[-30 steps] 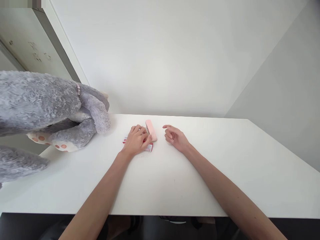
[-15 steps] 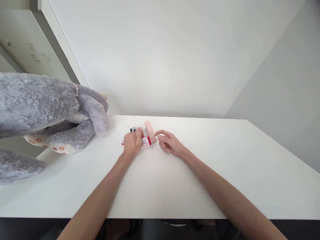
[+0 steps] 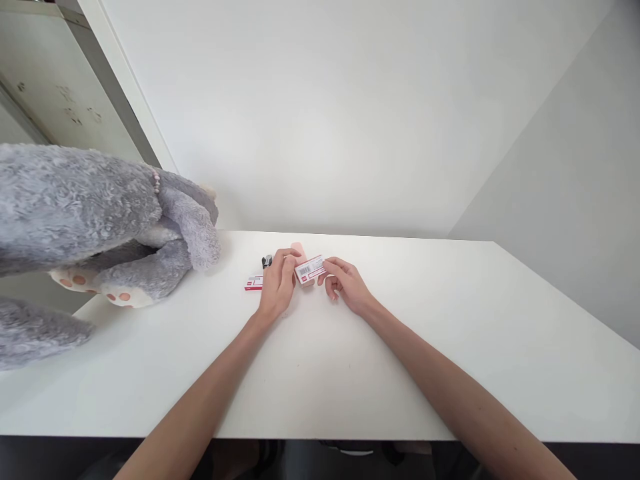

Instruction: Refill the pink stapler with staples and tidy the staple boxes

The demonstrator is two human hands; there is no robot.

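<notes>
My left hand [image 3: 280, 283] and my right hand [image 3: 347, 287] hold a small red-and-white box [image 3: 311, 269] between them, tilted above the table. On its near face a barcode shows. The fingers of my left hand close on its left end, while my right thumb and fingers pinch the right end. Behind the box lies a pink stapler [image 3: 299, 248], mostly hidden by it and my left fingers. A second red-and-white box [image 3: 253, 283] rests on the table at the left of my left hand, partly covered by it. Just above that sits a small black-and-silver object [image 3: 267, 261], its kind unclear.
A large grey plush toy [image 3: 100, 207] takes up the left side of the white table [image 3: 400, 373], its feet on the tabletop. A white wall [image 3: 320, 133] rises along the table's back edge. Near the bottom of the view runs the table's front edge.
One red-and-white box has come up off the table and turned, with both hands now on it. My right hand, empty before, has taken its right end. My left hand has shifted right.
</notes>
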